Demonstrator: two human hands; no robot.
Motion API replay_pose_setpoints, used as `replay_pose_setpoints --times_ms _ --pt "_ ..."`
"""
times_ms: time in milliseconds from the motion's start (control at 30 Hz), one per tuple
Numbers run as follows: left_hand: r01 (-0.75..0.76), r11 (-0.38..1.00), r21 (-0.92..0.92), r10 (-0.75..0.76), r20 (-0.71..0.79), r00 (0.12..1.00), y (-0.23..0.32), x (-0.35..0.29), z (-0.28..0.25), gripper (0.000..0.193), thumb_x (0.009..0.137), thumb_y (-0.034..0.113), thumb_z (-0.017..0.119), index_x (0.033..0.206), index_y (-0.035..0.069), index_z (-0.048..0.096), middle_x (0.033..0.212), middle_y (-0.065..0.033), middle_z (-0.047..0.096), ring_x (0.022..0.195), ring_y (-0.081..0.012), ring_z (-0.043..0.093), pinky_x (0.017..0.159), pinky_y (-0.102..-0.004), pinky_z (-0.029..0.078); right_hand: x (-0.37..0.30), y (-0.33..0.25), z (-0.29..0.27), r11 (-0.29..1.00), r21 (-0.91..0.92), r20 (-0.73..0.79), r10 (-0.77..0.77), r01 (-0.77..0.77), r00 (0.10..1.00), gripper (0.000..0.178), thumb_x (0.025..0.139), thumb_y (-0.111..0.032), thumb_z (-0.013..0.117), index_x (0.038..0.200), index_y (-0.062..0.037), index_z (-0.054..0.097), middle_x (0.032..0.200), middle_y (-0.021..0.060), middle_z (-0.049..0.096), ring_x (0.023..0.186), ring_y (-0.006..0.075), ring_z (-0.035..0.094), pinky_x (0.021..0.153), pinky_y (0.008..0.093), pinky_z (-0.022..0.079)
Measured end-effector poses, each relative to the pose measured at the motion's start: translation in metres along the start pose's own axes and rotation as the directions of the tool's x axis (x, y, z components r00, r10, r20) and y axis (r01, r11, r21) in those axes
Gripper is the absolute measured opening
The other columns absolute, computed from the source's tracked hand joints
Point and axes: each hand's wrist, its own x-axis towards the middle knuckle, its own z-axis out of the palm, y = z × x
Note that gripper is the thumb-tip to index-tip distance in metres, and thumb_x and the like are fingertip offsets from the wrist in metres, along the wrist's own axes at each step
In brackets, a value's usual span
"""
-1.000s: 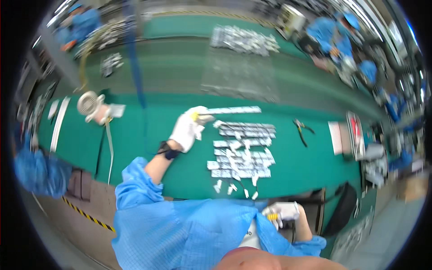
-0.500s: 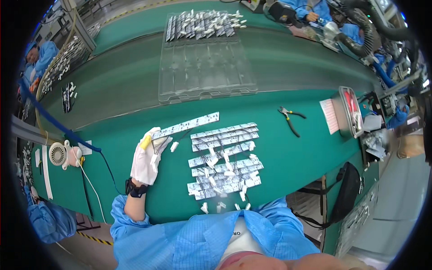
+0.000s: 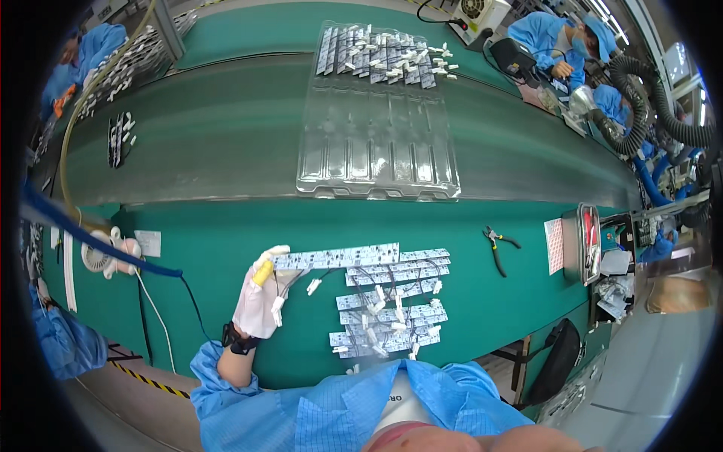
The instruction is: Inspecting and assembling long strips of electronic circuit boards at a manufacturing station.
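Observation:
My left hand (image 3: 258, 301), in a white glove with yellow on one finger, grips the left end of a long white circuit board strip (image 3: 339, 258) with small dark parts. Thin dark wires ending in white connectors (image 3: 278, 309) dangle from the strip by my glove. The strip's right end overlaps the view of a stack of similar strips (image 3: 392, 319), which lie in rows on the green table with their wires and connectors strewn over them. My right hand is out of sight; that arm's blue sleeve goes down behind the table's near edge.
Beyond the table, a clear plastic tray (image 3: 376, 177) sits on the dark conveyor, with more strips (image 3: 380, 56) at its far end. Yellow-and-black pliers (image 3: 497, 248) and a metal box (image 3: 581, 245) are to the right. A small fan (image 3: 105, 252) stands left. Co-workers (image 3: 565, 45) sit across.
The whole view has shifted, so the table things appear lower. My left hand still holds the strip, which now looks more level and nearer the stack.

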Motion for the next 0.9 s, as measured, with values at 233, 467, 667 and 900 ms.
replay_pose_setpoints --times_ms 233,467,667,900 --pt "0.046 0.991 -0.129 -0.042 0.034 0.999 0.001 0.003 -0.014 0.031 0.098 0.022 0.043 0.124 0.005 0.046 0.118 -0.0112 0.053 0.109 -0.024 0.052 0.1 -0.0382 0.041 -0.024 0.016 0.009 0.971 -0.197 -0.017 -0.141 0.135 0.99 0.018 0.085 -0.018 0.055 0.095 -0.0055 0.064 0.077 0.0096 0.066 0.064 0.0184 0.062 0.059 0.0313 0.048" --pt "-0.257 0.966 0.016 0.25 0.188 0.95 -0.009 0.017 -0.019 0.041 0.099 0.023 0.041 0.133 0.002 0.038 0.134 -0.0168 0.044 0.126 -0.0281 0.039 0.112 -0.0374 0.028 -0.116 0.039 0.088 0.962 -0.208 0.095 -0.16 0.177 0.983 0.017 0.085 -0.017 0.056 0.096 -0.006 0.064 0.078 0.01 0.066 0.066 0.0194 0.063 0.061 0.0318 0.049" --pt "-0.148 0.988 0.036 0.141 0.149 0.979 -0.02 0.026 0.006 0.041 0.098 0.024 0.044 0.131 0.0 0.04 0.125 -0.0169 0.053 0.125 -0.0286 0.043 0.112 -0.0365 0.029 -0.175 0.024 0.124 0.962 -0.231 0.084 -0.128 0.145 0.988 0.017 0.085 -0.016 0.056 0.097 -0.0064 0.064 0.078 0.0104 0.066 0.067 0.0203 0.064 0.062 0.0322 0.05" --pt "-0.093 0.99 0.109 0.076 0.148 0.986 -0.021 -0.007 0.028 0.041 0.098 0.025 0.044 0.129 -0.002 0.041 0.123 -0.0203 0.053 0.119 -0.0282 0.05 0.108 -0.037 0.036 -0.227 -0.02 0.055 0.867 0.158 -0.005 -0.478 0.472 0.879 0.023 0.082 -0.012 0.061 0.104 -0.0069 0.063 0.082 0.0105 0.067 0.073 0.0187 0.066 0.065 0.0305 0.051"
